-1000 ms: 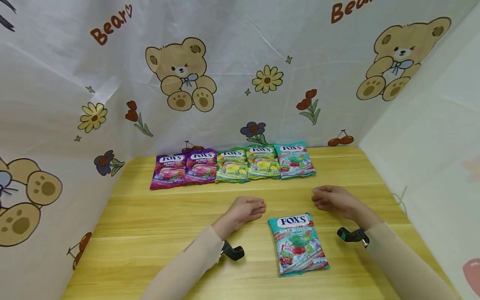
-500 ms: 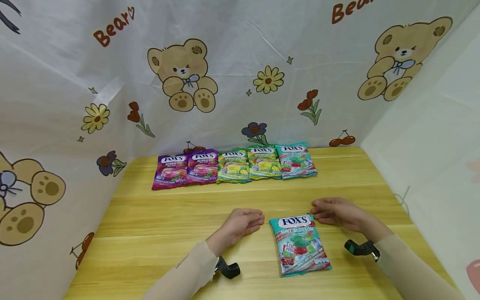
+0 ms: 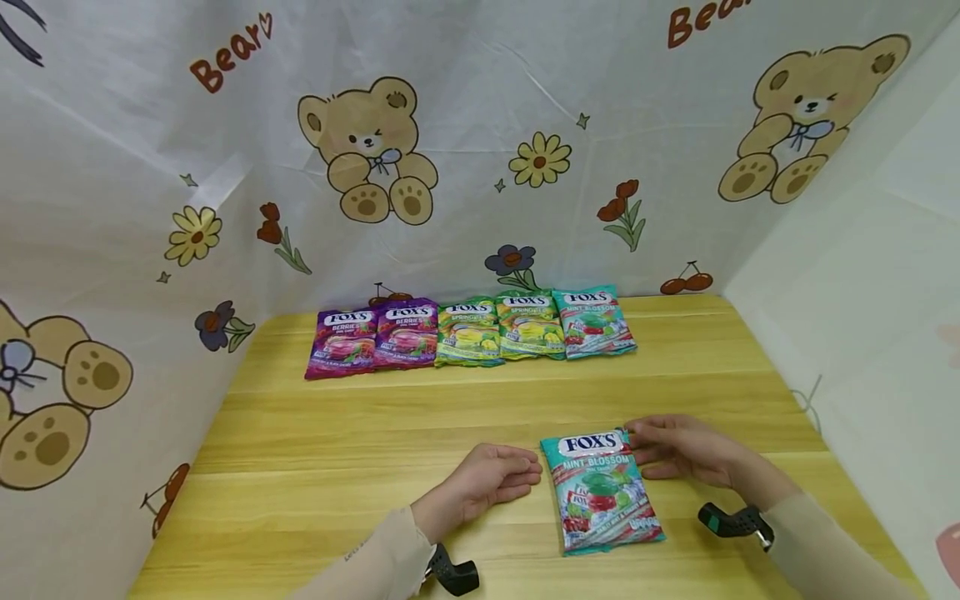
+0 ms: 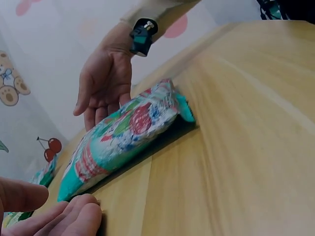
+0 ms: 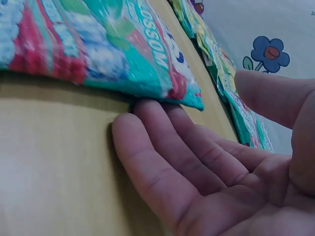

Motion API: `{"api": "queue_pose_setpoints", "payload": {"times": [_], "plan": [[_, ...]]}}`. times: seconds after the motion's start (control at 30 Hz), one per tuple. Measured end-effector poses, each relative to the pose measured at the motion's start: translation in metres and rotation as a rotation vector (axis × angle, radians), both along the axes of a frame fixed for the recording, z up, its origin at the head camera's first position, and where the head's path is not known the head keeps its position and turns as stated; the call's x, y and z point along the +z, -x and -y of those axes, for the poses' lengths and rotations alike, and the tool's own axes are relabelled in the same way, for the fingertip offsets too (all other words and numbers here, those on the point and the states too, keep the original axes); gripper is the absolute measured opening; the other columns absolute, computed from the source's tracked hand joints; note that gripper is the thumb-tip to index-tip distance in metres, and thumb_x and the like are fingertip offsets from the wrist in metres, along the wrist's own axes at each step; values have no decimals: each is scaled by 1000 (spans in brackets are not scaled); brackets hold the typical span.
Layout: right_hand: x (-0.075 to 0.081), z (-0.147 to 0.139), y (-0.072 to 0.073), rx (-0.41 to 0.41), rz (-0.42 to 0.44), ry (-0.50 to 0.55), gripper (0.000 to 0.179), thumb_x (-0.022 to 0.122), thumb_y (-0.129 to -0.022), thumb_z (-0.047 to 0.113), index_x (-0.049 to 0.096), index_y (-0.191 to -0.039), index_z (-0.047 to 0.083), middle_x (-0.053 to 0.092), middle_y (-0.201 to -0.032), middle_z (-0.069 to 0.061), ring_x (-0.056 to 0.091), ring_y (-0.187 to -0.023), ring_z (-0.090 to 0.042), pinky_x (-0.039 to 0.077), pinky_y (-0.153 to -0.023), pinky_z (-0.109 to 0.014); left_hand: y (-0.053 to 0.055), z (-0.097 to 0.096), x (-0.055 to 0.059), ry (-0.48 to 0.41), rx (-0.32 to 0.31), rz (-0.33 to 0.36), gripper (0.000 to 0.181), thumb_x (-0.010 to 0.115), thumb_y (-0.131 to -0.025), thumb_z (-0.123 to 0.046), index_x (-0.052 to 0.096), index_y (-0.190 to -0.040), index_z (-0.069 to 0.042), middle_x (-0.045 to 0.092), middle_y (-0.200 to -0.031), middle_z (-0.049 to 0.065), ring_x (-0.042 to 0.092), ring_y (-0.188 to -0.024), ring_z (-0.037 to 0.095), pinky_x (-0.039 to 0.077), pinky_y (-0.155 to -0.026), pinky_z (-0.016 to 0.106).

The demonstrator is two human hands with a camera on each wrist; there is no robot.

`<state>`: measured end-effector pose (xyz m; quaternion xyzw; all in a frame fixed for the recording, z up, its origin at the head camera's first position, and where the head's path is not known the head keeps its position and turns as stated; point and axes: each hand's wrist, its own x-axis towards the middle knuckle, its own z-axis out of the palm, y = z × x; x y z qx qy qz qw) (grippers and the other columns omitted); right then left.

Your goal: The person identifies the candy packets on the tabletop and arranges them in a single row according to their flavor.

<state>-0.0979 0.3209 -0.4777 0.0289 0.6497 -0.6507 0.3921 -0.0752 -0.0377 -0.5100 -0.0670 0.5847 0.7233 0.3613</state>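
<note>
A teal Mint Blossom candy bag (image 3: 602,500) lies face up on the wooden table, between the two hands. Just off its left edge, the left hand (image 3: 487,482) rests low with relaxed fingers and holds nothing. The right hand (image 3: 686,452) is at the bag's upper right corner, palm turned toward it. In the right wrist view, the fingertips (image 5: 147,110) reach the bag's lower edge, and some tips are hidden beneath it; the thumb stands well apart. The left wrist view shows the bag's puffed side (image 4: 128,132) between both hands.
Along the back wall lies a row of candy bags: two purple Berries bags (image 3: 406,333), two yellow-green bags (image 3: 468,333) and a teal Mint Blossom bag (image 3: 595,323). A bear-printed cloth (image 3: 465,125) hangs behind. A white wall (image 3: 862,292) borders the right side.
Both hands have moved down toward the near bag. The right hand has come to its upper right corner and the left hand close to its left edge. The bags have not moved.
</note>
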Motion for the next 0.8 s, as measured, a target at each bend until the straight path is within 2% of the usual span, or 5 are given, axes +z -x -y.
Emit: {"api": "queue_pose_setpoints", "payload": {"times": [0.17,0.33,0.57,0.7,0.8], "plan": [[2,2,-10,17,6,72,61,48,-111,31,32,-155,-9,65,-134,-13,68,-117,-29,59,-98,-51,-6,-6,3,-12,-25,12,30,59,-103,-7,67,-130,6,75,-119,19,75,-106,23,62,-93,38],[1,10,-20,34,4,89,67,44,-112,33,21,-159,-9,63,-138,-17,67,-120,-32,58,-98,-56,-11,-11,2,-19,-54,17,34,60,-103,-7,64,-134,7,75,-119,19,75,-106,23,62,-93,38],[1,29,-29,13,6,65,79,44,-112,37,3,-161,-9,60,-140,-18,67,-116,-30,60,-95,-55,-16,-14,2,-43,-56,3,38,54,-106,-8,57,-141,8,73,-121,20,75,-105,25,62,-95,41],[3,38,-32,1,2,63,80,43,-112,38,-3,-163,-4,55,-145,-19,66,-118,-27,59,-96,-55,-17,-17,4,-88,-81,-10,42,49,-109,-12,51,-147,6,71,-123,16,73,-99,21,61,-97,42],[3,43,-33,-7,-12,64,79,42,-112,36,-5,-163,-2,53,-146,-20,64,-120,-26,59,-98,-53,-18,-18,6,-113,-101,-26,45,47,-110,-13,45,-152,5,68,-126,17,71,-98,19,60,-99,44]]}}
